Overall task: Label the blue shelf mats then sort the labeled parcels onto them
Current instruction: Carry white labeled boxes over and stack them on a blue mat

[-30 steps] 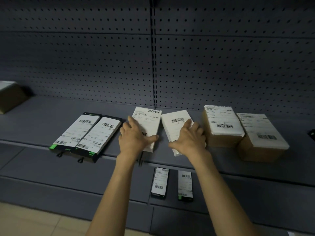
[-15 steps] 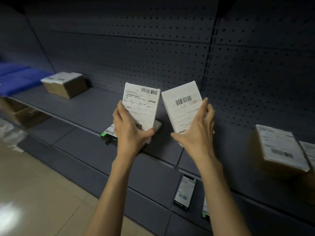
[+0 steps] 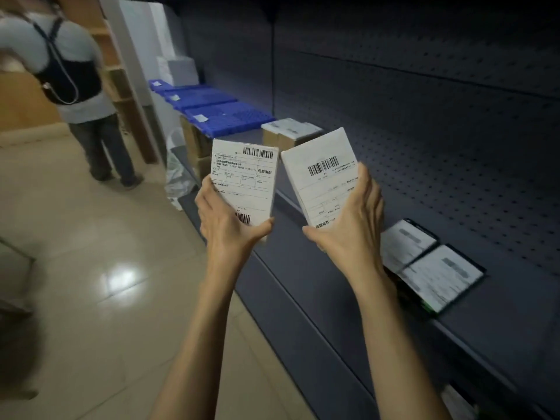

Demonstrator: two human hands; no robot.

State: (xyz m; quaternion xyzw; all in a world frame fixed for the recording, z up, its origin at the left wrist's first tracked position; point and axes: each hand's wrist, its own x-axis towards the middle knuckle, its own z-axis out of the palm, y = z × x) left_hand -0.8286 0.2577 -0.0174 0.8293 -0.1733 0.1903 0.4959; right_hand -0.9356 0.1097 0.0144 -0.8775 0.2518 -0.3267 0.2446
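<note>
Now sorting step: left hand (image 3: 225,221) fingers clamped on white parcel (image 3: 247,180), right hand (image 3: 351,221) clamped on second parcel (image 3: 322,174); next, carry both to labeled blue mats (image 3: 224,115)

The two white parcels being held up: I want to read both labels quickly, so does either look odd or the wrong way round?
Yes. The right hand holds its parcel tilted, its label text upside down. The left hand holds its parcel upright and readable.
</note>
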